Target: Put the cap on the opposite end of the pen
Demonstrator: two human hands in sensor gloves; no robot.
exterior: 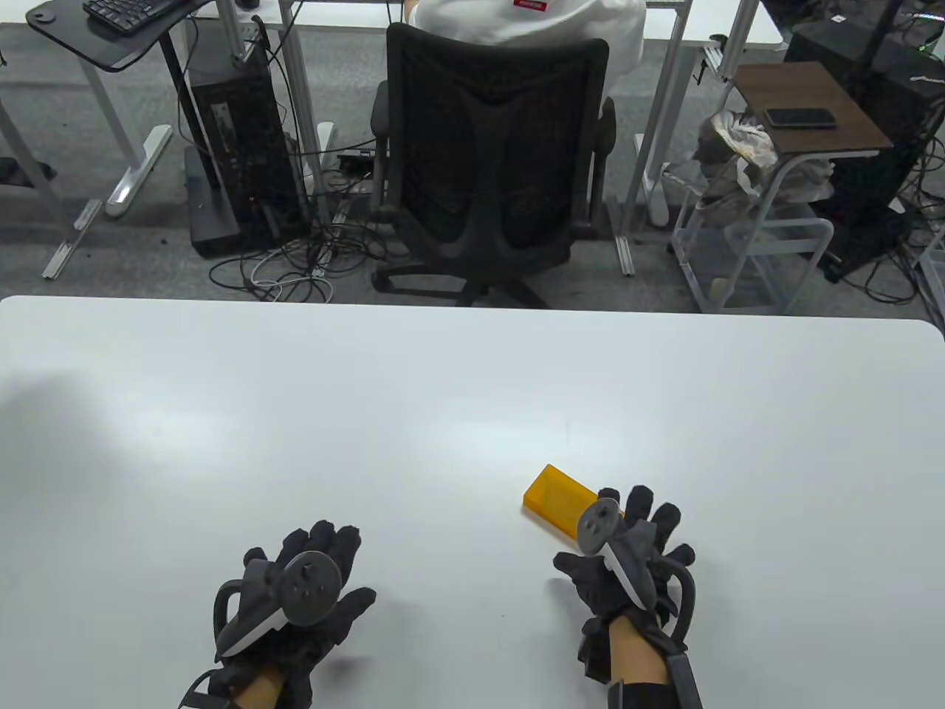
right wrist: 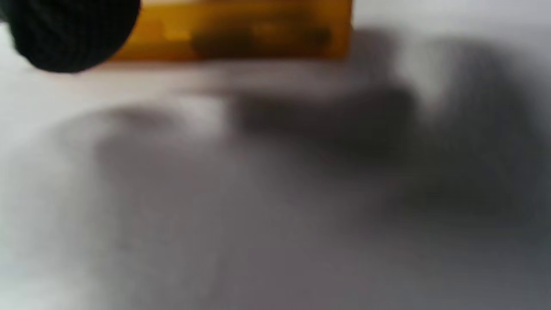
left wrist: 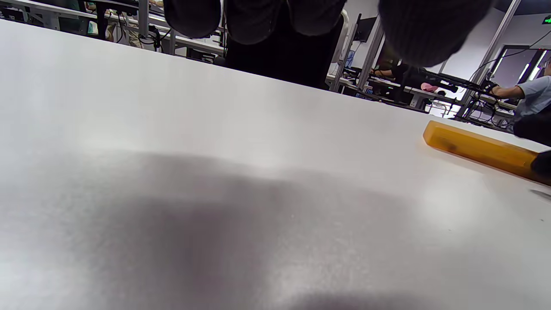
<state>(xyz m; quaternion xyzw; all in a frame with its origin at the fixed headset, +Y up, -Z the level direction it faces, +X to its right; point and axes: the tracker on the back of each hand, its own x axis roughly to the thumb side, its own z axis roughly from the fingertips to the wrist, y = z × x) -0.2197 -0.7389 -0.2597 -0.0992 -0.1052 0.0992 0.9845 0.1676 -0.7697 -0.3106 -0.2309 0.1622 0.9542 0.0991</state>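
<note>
A translucent orange box [exterior: 555, 500] lies flat on the white table [exterior: 472, 391], front right; a dark shape shows faintly inside it. No pen shows outside it. My right hand [exterior: 627, 550] lies over the box's near end, fingers spread on it or just above it; I cannot tell if they touch. The right wrist view shows the box [right wrist: 241, 30] blurred along the top edge, with one fingertip [right wrist: 71, 32] in front of it. My left hand [exterior: 310, 583] rests flat on the table at the front left, fingers spread, holding nothing. The box [left wrist: 478, 148] also shows at the right of the left wrist view.
Beyond the table's far edge stand a black office chair [exterior: 491, 170], a computer tower with cables [exterior: 236, 162] and a small side table [exterior: 808, 111] with a phone on it.
</note>
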